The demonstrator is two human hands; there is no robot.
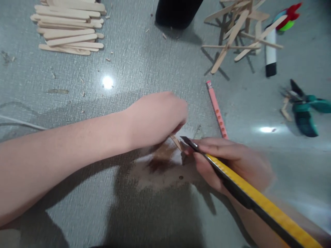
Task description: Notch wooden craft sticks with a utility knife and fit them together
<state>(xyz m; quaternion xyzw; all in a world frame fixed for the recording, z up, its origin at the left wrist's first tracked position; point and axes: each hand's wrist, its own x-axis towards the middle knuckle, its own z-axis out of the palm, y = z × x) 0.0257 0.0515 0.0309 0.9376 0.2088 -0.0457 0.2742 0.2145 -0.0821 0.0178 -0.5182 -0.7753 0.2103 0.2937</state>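
Observation:
My right hand (232, 160) is closed around a yellow and black utility knife (248, 193), its dark blade pointing up and left. Just left of the blade tip, a short wooden popsicle stick (176, 142) sticks out from beneath my left hand (157, 117). The fingers of that hand curl downward over the stick, mostly hidden behind the back of the hand. Below the stick lies a pale, worn patch (160, 172) with a brown stain on the table. A pink pencil (216, 109) lies just beyond my right hand.
A pile of popsicle sticks (69, 31) lies at the far left. Glued sticks form a structure (240, 34) at the far right, near a white tube (271, 51). Green-handled pliers (305, 106) rest at right. A black object (178, 12) stands at the back; a white cable (23, 122) runs left.

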